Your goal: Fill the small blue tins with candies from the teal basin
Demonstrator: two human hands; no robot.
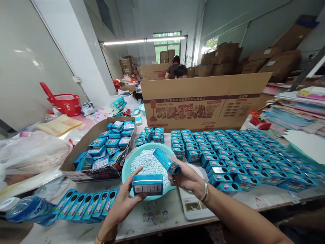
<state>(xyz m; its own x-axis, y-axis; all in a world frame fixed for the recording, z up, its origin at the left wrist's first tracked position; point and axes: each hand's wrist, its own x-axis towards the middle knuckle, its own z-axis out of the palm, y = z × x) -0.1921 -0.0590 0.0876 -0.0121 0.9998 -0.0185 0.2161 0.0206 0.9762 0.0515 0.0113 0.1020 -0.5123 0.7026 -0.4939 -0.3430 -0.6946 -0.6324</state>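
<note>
My left hand is closed around a small blue carton, whose barcode side faces me. In my right hand is a second blue box, tilted, its far end reaching over the bowl. Both are held above a turquoise bowl filled with small pale candies. Just right of the bowl, partly under my right wrist, lies a white kitchen scale. Whether candies are inside either held box is hidden.
Rows of blue boxes with round holes cover the table's right side. A cut-down cardboard carton of blue boxes stands left, with another row before it. A blue bottle is at the left. A large cardboard panel rises behind; people are beyond.
</note>
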